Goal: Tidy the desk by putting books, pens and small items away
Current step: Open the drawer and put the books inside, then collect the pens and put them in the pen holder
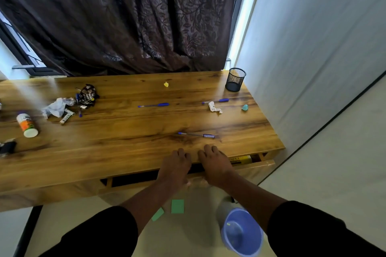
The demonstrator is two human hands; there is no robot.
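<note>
Nearest, on the floor below the arms, stand a blue bin and two green notes. Above them both hands rest at the front edge of the tabletop, over a drawer that stands partly open with something yellow inside. The left hand and the right hand lie side by side, fingers bent over the edge onto the wood; neither holds anything that shows, though whether the thumbs press the drawer front I cannot tell.

Just beyond the fingertips lies a pen, the closest task item. Farther back are a second pen mid-table and a third pen to the right, its tip beside a white scrap; a teal wad sits right of that. To the left, a glue bottle lies on its side near a paper ball, a dark wrapper and small bits. A yellow scrap lies near the back, and a mesh cup stands upright at the far right corner.

The pens look light, stiff and smooth, likely to roll on the glossy wood; a pinch at mid-barrel should hold them, then into the cup tip down. The paper wads are soft and weightless, easily gathered in a loose fist for the bin. The bottle seems the heaviest, best taken round its body.
</note>
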